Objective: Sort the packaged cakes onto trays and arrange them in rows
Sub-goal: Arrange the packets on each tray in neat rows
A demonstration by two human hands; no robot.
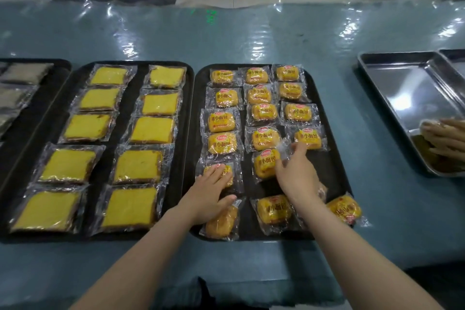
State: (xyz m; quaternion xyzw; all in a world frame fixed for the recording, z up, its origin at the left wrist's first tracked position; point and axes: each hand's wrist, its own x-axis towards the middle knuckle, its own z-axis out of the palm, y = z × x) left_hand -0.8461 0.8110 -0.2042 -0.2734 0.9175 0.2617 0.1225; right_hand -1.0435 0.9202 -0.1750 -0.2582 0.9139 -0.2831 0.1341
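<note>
The small bread packet (266,164) that the right hand (297,173) is working sits in the middle column of the black tray (334,173), fifth from the far end, tilted a little out of line with the packets beyond it. Its long axis runs roughly away from the person, and it lies just left of the right grip, whose fingers reach forward over its clear wrapper edge, apparently pinching the film, though blur hides the exact hold. Just beyond the fingertips is the right column's last packet (308,138). The left hand (212,192) is a column over, fingers straight and spread, pressing flat on the left-column packet (221,173). Nearer the person than both grips, three loose packets (273,210) lie askew along the tray's near edge, one overhanging onto the desk (377,234). The right hand looks best placed to square this packet.
</note>
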